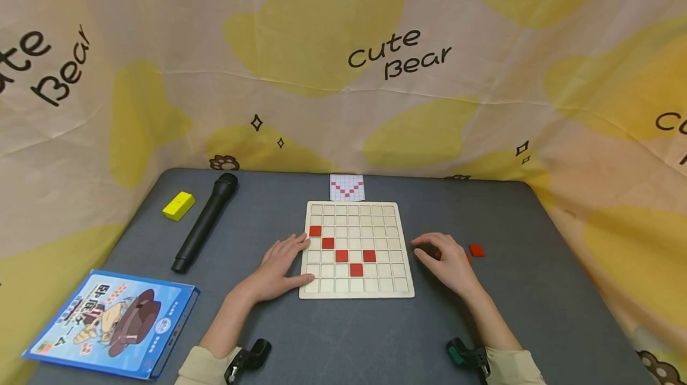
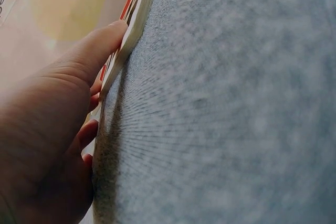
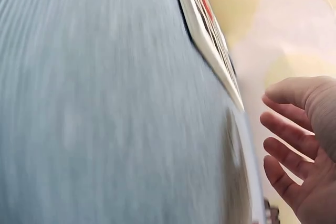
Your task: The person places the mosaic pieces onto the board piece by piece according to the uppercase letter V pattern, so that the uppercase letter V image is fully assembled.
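A white gridded board [image 1: 377, 285] lies on the grey table with several red square tiles [image 1: 356, 270] in its cells. Four of them step down diagonally from the left side, and another sits one row up to the right of the lowest. My left hand [image 1: 275, 272] rests at the board's left edge, its thumb and fingertips on the border. In the left wrist view that thumb [image 2: 107, 36] lies over the rim. To the board's right, my right hand [image 1: 448, 263] hovers with loosely bent fingers, nothing visible in them. Beside it lies a loose red tile [image 1: 476, 250]; another shows partly behind the hand.
Behind the board stands a small pattern card [image 1: 347, 188] with a red V of squares. Leftward are a black microphone [image 1: 206, 224], a yellow block [image 1: 179, 206] and a blue box [image 1: 115, 322]. A printed cloth [image 1: 322, 75] hangs behind the table.
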Available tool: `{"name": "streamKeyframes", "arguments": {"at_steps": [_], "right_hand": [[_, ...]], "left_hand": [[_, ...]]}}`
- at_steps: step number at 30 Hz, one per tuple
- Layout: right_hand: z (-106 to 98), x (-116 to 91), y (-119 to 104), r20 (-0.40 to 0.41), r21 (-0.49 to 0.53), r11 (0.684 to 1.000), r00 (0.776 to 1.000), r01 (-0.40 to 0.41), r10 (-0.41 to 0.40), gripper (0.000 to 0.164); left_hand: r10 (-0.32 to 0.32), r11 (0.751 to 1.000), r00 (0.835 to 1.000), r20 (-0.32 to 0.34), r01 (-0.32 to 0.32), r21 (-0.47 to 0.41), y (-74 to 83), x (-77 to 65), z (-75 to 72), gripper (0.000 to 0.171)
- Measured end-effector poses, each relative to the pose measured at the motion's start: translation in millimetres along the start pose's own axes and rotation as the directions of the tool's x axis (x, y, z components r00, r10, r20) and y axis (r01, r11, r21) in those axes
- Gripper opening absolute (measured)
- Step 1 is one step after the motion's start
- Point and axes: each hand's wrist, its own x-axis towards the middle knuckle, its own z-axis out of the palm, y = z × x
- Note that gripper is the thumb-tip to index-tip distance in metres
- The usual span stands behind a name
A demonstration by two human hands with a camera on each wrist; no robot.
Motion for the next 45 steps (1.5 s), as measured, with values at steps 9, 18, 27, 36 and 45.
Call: {"name": "streamKeyframes", "arguments": {"at_steps": [9, 18, 27, 36, 45], "right_hand": [[-32.1, -19.6, 34.5, -0.034, -0.121, 0.992, 0.999, 0.035, -0.039, 0.017], [-54.8, -32.0, 52.7, -0.04, -0.16, 0.986, 0.998, 0.038, -0.045, 0.021], [-62.8, -36.8, 61.3, -0.014, -0.194, 0.98, 0.999, 0.03, -0.034, 0.028], [-57.5, -35.3, 58.6, -0.016, -0.173, 0.985, 0.999, 0.024, -0.027, 0.025], [-57.8, -36.3, 58.4, -0.001, -0.165, 0.986, 1.0, 0.003, -0.004, 0.026]], "left_hand": [[0.004, 1.0, 1.0, 0.003, -0.004, -0.002, -3.1, 0.7, 1.6, 0.078], [0.005, 1.0, 1.0, -0.004, -0.004, 0.008, -3.1, 0.6, 0.6, 0.078], [0.005, 1.0, 1.0, -0.005, -0.005, 0.004, -2.8, 1.1, 1.1, 0.078], [-0.001, 1.0, 1.0, -0.005, 0.001, 0.0, -2.0, 0.9, 0.2, 0.078], [-0.002, 1.0, 1.0, -0.002, 0.002, 0.0, -2.4, 1.5, 0.5, 0.078]]}}
